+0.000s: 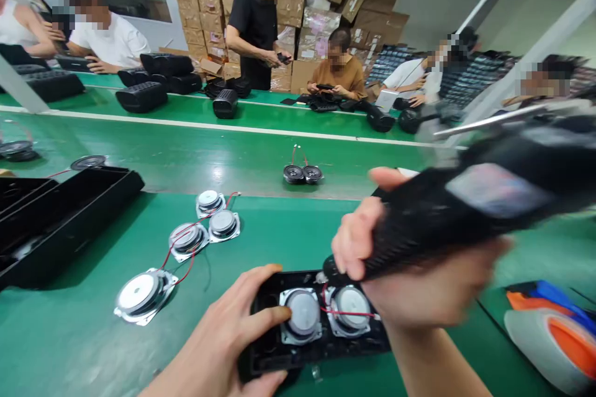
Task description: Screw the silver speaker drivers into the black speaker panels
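My left hand grips the left end of a black speaker housing on the green bench, with one finger touching the left speaker. Inside the housing sit two silver-backed speakers, a left speaker and a right speaker. Between them runs a red wire. My right hand is wrapped round a black power screwdriver, blurred by motion, slanting up to the right. Its lower end is over the housing's far edge, near the right speaker; the tip itself is hard to make out.
Several loose speakers with red wires lie left of the housing. Long black casings stand at far left. Two speakers rest on the green belt. A grey-orange object is at right. Several people work across the line.
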A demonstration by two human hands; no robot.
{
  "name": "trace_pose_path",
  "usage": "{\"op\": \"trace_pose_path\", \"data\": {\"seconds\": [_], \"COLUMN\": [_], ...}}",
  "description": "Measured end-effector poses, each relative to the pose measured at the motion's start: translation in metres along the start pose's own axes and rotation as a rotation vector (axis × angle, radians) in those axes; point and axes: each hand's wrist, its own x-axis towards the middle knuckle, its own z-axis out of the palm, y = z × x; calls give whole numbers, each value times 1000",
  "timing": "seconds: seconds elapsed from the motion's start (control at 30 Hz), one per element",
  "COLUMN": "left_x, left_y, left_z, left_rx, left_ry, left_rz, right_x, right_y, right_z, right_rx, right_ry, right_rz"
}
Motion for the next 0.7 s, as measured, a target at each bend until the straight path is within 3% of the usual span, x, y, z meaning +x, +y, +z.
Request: {"op": "trace_pose_path", "data": {"seconds": [0.17, 0.3, 0.43, 0.53, 0.7], "left_x": [-5, 23, 56, 66, 69], "left_y": [-16, 1, 31, 44, 46], "left_z": [3, 7, 16, 26, 23], "left_rx": [243, 349, 360, 337, 247], "left_ry": [65, 21, -25, -22, -195], "left_rz": [46, 129, 274, 259, 191], "right_x": [12, 16, 12, 5, -1], "right_y": [-75, -88, -76, -70, -73], "right_z": [-78, -129, -146, -149, -149], "right_rx": [-406, -585, -629, -618, -556], "right_ry": [223, 498, 581, 574, 574], "right_rz": [-254, -352, -286, -264, -251]}}
